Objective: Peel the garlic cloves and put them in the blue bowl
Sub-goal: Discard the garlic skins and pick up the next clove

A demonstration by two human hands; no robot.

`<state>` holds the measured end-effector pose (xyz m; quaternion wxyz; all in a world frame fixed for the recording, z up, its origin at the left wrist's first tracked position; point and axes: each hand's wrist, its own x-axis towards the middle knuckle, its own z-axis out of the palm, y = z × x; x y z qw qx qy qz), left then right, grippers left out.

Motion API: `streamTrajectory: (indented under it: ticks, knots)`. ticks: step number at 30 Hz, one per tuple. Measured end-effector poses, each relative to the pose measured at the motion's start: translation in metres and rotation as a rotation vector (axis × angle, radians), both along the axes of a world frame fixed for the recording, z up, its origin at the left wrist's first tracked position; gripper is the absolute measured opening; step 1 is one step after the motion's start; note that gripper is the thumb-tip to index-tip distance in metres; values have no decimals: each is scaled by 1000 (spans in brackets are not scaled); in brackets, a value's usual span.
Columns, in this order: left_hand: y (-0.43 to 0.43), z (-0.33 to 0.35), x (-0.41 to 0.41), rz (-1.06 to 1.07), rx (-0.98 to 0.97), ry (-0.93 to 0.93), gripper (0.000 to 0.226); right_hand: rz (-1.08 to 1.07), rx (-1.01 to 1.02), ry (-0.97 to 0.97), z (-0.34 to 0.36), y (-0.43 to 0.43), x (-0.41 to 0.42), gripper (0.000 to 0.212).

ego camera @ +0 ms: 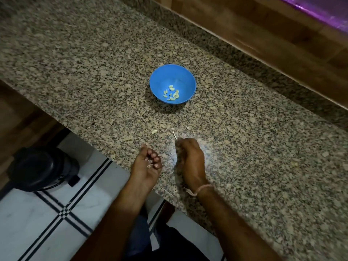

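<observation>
The blue bowl (169, 74) stands on the speckled granite desk (84, 76), well ahead of both hands, and a small heap of peeled garlic cloves (171, 94) lies in its bottom. Near the desk's front edge the left hand (147, 162) is turned palm up, its fingers curled in and clasping pale garlic pieces (149, 164); whether these are cloves or skins I cannot tell. Just to its right, the right hand (190, 157) is knuckles up with its fingers clenched under, pinching a thin pale sliver (174, 135) that pokes out past the fingertips toward the bowl. A pink thread (202, 188) circles the right wrist. One loose clove (154, 131) lies on the desk between hands and bowl, with skin scraps (187, 127) near it. A black object (41, 168) sits on the tiled floor (28, 223) below
</observation>
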<state>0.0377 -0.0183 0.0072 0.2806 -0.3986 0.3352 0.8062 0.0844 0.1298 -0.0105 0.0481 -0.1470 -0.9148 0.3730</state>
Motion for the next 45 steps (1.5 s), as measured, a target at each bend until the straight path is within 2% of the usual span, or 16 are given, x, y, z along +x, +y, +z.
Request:
streamTrajectory:
  ticks: [3, 6, 8, 12, 14, 17, 20, 22, 25, 29, 32, 36, 38, 41, 43, 45]
  knots:
    - [-4, 2, 2, 19, 11, 12, 42, 1, 62, 73, 8, 4, -23, 48]
    - [-6, 2, 1, 26, 2, 2, 42, 216, 244, 23, 9, 4, -49, 53]
    - [-6, 3, 0, 28, -21, -1, 41, 299, 349, 13, 4, 2, -51, 42]
    - [-4, 7, 2, 47, -40, 4, 34, 257, 325, 17, -1, -1, -22, 22]
    - [0, 10, 2, 54, -27, 22, 32, 110, 154, 50, 1, 0, -13, 15]
    - [13, 18, 2, 20, -16, 62, 28, -108, -319, 101, 25, -4, -8, 14]
    - [27, 28, 3, -3, -3, 27, 29, -38, -542, 117, 52, -14, 1, 15]
    - [34, 34, 1, -15, 43, -18, 29, -45, -515, 147, 57, -11, 5, 16]
    - [35, 32, -1, -36, 38, -31, 28, -123, -158, 196, 38, 14, 4, 20]
    - [24, 23, 0, -79, -26, 12, 30, -11, 182, 0, 3, 39, -5, 42]
    - [15, 17, 3, -81, -64, 9, 30, 102, 337, -55, -5, 41, 2, 42]
    - [7, 14, 9, -80, -75, 12, 31, 132, 282, -63, 0, 16, 31, 46]
    - [7, 13, 10, -82, -73, 16, 32, 144, 127, -8, 0, 2, 44, 44]
    - [5, 15, 10, -72, -63, 24, 32, -49, -130, 70, 5, 8, 32, 37]
    - [2, 15, 9, -64, -63, 29, 32, -126, -188, 46, 6, 20, 15, 31]
    - [0, 14, 10, -60, -59, 32, 32, -57, -107, -7, 5, 21, 5, 34]
